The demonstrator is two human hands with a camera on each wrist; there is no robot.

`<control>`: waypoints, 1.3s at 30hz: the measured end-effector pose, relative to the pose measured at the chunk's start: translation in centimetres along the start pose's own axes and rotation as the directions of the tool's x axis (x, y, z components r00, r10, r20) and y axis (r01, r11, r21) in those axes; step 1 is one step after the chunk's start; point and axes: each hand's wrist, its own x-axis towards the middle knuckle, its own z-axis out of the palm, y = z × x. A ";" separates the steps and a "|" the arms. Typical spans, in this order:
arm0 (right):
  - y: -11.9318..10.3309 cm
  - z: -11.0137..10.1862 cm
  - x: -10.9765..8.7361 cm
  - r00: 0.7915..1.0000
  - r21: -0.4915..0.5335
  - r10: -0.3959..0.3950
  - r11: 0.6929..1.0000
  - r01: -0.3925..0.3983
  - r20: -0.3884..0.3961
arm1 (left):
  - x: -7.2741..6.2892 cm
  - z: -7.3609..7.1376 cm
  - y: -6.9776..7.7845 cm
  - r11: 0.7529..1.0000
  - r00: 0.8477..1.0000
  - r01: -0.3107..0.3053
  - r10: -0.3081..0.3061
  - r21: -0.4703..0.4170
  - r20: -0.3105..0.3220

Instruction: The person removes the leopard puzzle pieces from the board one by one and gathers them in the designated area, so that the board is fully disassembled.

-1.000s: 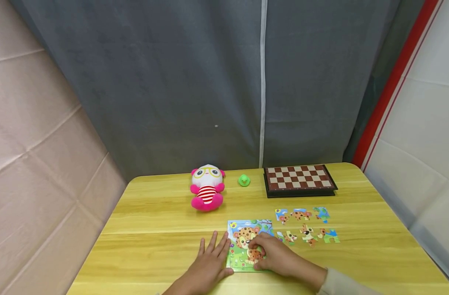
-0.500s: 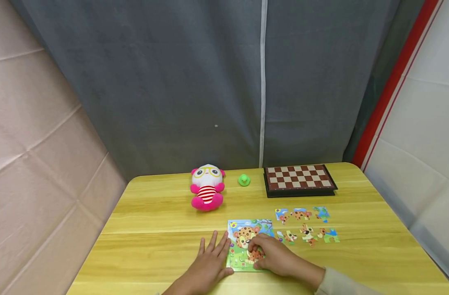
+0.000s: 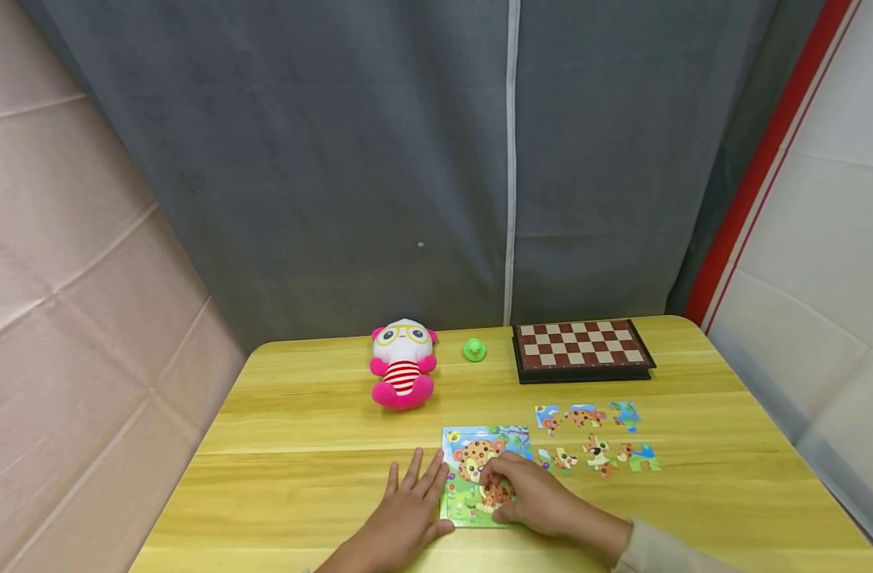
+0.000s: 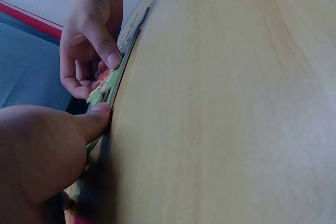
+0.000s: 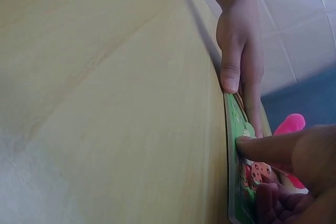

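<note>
A square jigsaw puzzle point(image 3: 475, 436) with a spotted leopard cub lies on the wooden table point(image 3: 300, 446). My left hand point(image 3: 403, 513) rests along its left side with straight, spread fingers, the thumb touching the near left corner. Over the puzzle's lower right part, my right hand point(image 3: 536, 492) has thumb and curled fingers around a spotted puzzle piece point(image 5: 260, 171), pinching it at the board. In the left wrist view the right thumb touches the puzzle's edge. The right hand hides part of the picture. Several loose puzzle pieces point(image 3: 599, 455) lie in two rows to the right.
A pink and white plush toy point(image 3: 403, 366) sits at the back, with a small green rubber duck point(image 3: 474, 350) to its right. Behind the loose pieces lies a checkered board-game box point(image 3: 582, 350). A grey curtain point(image 3: 372, 175) hangs beyond the table's far edge.
The right hand's fingers have shifted very slightly to the left over the puzzle. The left hand and the loose pieces have stayed in place.
</note>
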 end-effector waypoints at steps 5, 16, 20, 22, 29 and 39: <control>0.2 -0.1 0.0 1.000 0.051 -0.013 0.999 0.012 0.021 | 0.0 0.1 -0.1 1.000 1.000 0.004 -0.004 -0.007 0.009; 0.8 -0.1 0.3 1.000 0.174 -0.005 0.985 0.000 0.027 | 0.0 -0.1 0.1 1.000 1.000 0.012 -0.012 -0.013 0.022; 0.7 -0.2 0.2 1.000 0.202 0.003 0.979 -0.009 0.028 | 0.0 -0.2 0.1 1.000 1.000 0.011 -0.011 -0.013 0.024; 0.6 -0.3 0.2 1.000 0.217 0.003 0.976 -0.008 0.025 | 0.0 -0.1 0.0 1.000 1.000 0.015 -0.015 -0.015 0.026; 0.5 -0.4 0.0 1.000 0.245 0.002 0.970 -0.005 0.011 | 0.1 0.2 -0.1 1.000 0.999 0.024 -0.023 -0.019 0.030; 0.7 -0.8 -0.1 1.000 0.231 0.014 0.973 -0.017 0.012 | 0.1 0.1 0.0 1.000 0.999 0.021 -0.021 -0.012 0.024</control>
